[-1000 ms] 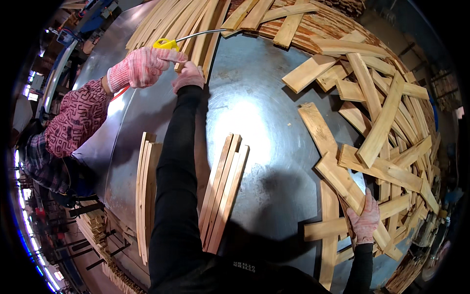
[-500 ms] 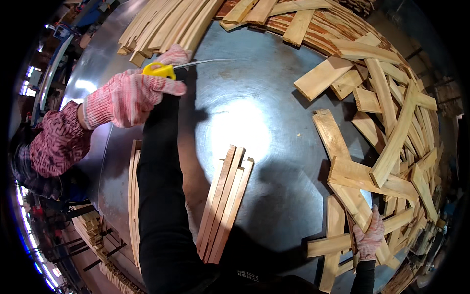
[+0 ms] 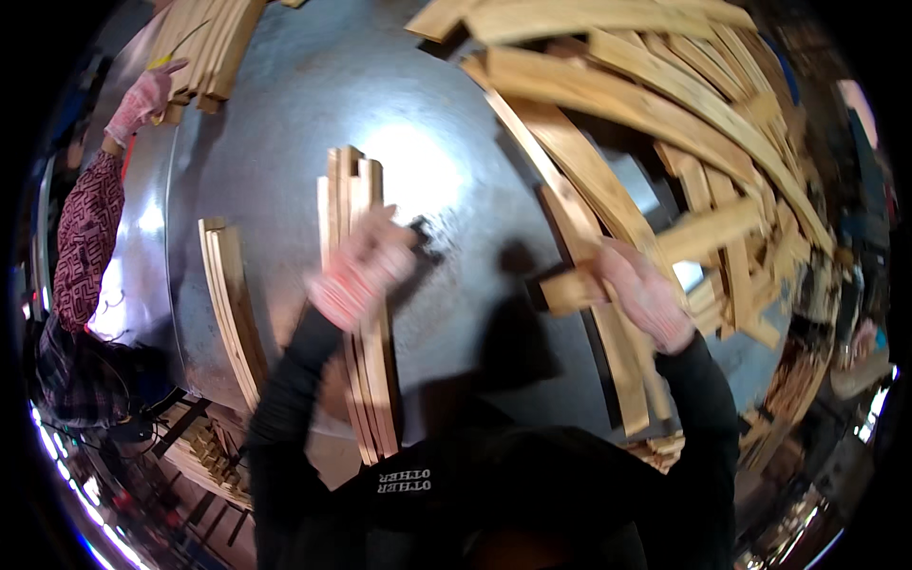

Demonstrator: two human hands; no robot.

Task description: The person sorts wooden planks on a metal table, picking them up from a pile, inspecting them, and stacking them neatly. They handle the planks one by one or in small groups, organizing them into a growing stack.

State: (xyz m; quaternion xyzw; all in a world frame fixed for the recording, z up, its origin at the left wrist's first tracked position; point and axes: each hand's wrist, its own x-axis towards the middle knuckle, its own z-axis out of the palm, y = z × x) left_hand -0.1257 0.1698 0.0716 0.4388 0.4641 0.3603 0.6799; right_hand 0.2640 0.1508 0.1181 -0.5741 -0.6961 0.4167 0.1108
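My left hand (image 3: 366,275), in a pink-and-white knit glove, is over a narrow stack of wooden slats (image 3: 370,399) standing lengthwise in front of me. Its blurred fingers look spread, and I see nothing held in them. On the right, my right hand (image 3: 651,296), in a matching glove, closes on the edge of a wooden board (image 3: 579,223) at the near side of a jumbled pile. A short board end (image 3: 565,293) sticks out left beneath its fingers. My fingertips there are partly hidden and smeared.
Loose boards (image 3: 665,109) lie crisscrossed on the metal table (image 3: 285,123). A smaller slat stack (image 3: 231,304) stands left. A co-worker's gloved hand (image 3: 142,100), with a yellow-handled tool (image 3: 160,63), is by another slat bundle (image 3: 218,47) at the far left.
My left hand has come back from beside the co-worker's hand to the middle slat stack. The co-worker's hand and yellow-handled tool are now at the far bundle. The whole view has shifted.
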